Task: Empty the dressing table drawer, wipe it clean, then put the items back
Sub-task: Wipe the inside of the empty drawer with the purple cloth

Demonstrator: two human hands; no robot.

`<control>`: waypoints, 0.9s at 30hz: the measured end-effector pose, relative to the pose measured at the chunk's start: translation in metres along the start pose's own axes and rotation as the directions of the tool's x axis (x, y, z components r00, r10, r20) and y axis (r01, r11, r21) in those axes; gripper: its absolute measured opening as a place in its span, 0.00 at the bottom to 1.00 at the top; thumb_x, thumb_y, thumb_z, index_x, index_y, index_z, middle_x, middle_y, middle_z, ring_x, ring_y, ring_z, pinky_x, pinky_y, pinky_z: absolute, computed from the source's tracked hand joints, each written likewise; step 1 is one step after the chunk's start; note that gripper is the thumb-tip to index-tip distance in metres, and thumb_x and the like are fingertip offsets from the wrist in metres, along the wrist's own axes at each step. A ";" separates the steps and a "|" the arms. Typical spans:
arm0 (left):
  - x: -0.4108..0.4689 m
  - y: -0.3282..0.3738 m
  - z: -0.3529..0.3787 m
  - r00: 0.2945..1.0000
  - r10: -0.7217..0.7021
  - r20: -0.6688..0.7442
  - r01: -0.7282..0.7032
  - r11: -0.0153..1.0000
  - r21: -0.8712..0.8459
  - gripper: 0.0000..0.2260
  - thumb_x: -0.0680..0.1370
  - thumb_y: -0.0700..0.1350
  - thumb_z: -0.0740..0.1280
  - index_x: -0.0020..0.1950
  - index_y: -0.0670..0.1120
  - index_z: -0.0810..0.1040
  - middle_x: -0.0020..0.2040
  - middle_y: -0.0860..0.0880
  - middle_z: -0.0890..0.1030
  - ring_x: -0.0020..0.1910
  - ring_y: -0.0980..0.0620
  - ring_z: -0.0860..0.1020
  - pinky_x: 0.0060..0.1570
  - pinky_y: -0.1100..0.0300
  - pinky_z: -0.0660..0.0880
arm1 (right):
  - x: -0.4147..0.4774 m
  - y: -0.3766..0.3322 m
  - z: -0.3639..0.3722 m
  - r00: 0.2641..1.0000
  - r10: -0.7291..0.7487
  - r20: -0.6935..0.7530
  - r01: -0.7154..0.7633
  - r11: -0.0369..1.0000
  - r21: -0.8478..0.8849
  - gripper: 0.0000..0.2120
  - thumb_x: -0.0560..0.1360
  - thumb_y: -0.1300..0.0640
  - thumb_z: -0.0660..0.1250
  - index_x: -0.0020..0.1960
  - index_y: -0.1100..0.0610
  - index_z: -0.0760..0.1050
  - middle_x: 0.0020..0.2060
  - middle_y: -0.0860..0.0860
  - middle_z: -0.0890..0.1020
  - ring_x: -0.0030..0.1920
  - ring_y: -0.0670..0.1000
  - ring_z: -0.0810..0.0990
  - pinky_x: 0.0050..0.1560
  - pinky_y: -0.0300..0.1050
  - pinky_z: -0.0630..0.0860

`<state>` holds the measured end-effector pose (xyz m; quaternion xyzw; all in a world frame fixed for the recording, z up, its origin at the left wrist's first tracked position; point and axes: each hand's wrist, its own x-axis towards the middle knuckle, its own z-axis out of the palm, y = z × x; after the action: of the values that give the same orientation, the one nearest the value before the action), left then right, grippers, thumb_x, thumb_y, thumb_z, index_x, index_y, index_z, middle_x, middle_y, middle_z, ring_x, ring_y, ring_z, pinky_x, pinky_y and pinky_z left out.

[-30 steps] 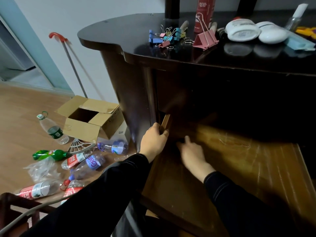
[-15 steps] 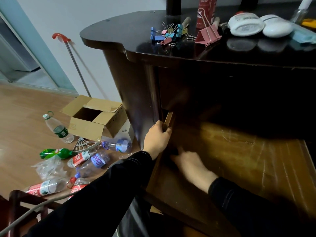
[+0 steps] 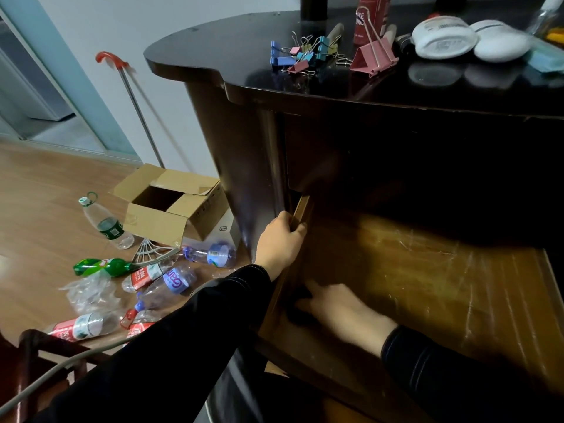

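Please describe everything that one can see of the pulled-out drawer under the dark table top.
The drawer is pulled out from under the dark dressing table. It looks like brown wood, with a glossy, scratched bottom and low side walls. The left hand grips its left wall near the table front. The right hand, blurred, lies inside near the left wall, over something dark that I cannot identify. No other items show on its bottom.
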<state>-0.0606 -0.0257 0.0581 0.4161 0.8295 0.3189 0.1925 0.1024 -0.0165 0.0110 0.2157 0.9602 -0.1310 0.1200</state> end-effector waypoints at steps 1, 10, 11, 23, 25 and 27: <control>0.000 -0.001 0.000 1.000 0.002 0.001 -0.002 1.000 -0.004 0.12 0.80 0.56 0.63 0.54 0.48 0.72 0.51 0.47 0.80 0.49 0.45 0.78 0.50 0.51 0.75 | -0.002 0.006 -0.002 0.999 -0.029 0.020 0.029 0.999 0.035 0.21 0.84 0.55 0.61 0.76 0.45 0.66 0.63 0.55 0.78 0.51 0.55 0.82 0.47 0.43 0.79; 0.000 -0.001 0.000 1.000 0.015 -0.002 -0.015 1.000 0.002 0.13 0.80 0.56 0.63 0.54 0.47 0.72 0.51 0.47 0.80 0.49 0.45 0.78 0.52 0.49 0.76 | 0.005 0.003 0.004 0.986 0.168 0.012 -0.167 0.964 0.207 0.24 0.83 0.46 0.62 0.78 0.46 0.63 0.47 0.50 0.80 0.40 0.47 0.81 0.34 0.36 0.78; 0.000 -0.002 0.000 1.000 0.014 0.000 -0.014 1.000 0.002 0.13 0.80 0.56 0.63 0.54 0.47 0.72 0.52 0.47 0.80 0.50 0.45 0.78 0.52 0.49 0.76 | 0.002 0.000 0.004 0.997 0.076 -0.019 -0.072 0.982 0.175 0.25 0.82 0.46 0.63 0.77 0.46 0.64 0.47 0.50 0.80 0.41 0.48 0.81 0.37 0.38 0.78; -0.001 -0.001 0.000 1.000 0.019 0.003 -0.019 1.000 0.014 0.13 0.80 0.56 0.62 0.56 0.48 0.72 0.52 0.47 0.80 0.50 0.45 0.78 0.50 0.51 0.75 | -0.004 -0.030 0.013 0.957 -0.207 0.202 0.242 0.955 -0.170 0.25 0.83 0.58 0.62 0.78 0.48 0.63 0.74 0.61 0.67 0.59 0.65 0.79 0.51 0.54 0.80; 0.000 -0.001 0.001 1.000 0.019 0.000 -0.019 1.000 0.012 0.13 0.80 0.56 0.62 0.55 0.48 0.72 0.52 0.48 0.80 0.50 0.46 0.78 0.49 0.52 0.74 | -0.003 -0.022 0.012 0.948 -0.228 0.220 0.262 0.956 -0.136 0.26 0.82 0.58 0.63 0.78 0.46 0.63 0.74 0.60 0.67 0.59 0.64 0.80 0.52 0.54 0.80; 0.001 -0.001 0.001 1.000 0.015 -0.013 -0.015 1.000 0.013 0.13 0.80 0.56 0.63 0.54 0.47 0.72 0.51 0.47 0.80 0.49 0.44 0.78 0.50 0.51 0.75 | 0.002 -0.009 -0.004 0.995 -0.035 0.096 0.033 0.999 0.030 0.24 0.83 0.53 0.62 0.78 0.46 0.63 0.68 0.57 0.75 0.53 0.56 0.82 0.49 0.47 0.80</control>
<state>-0.0611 -0.0255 0.0571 0.4215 0.8296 0.3179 0.1818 0.0964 -0.0223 0.0158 0.1944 0.9549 -0.1569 0.1608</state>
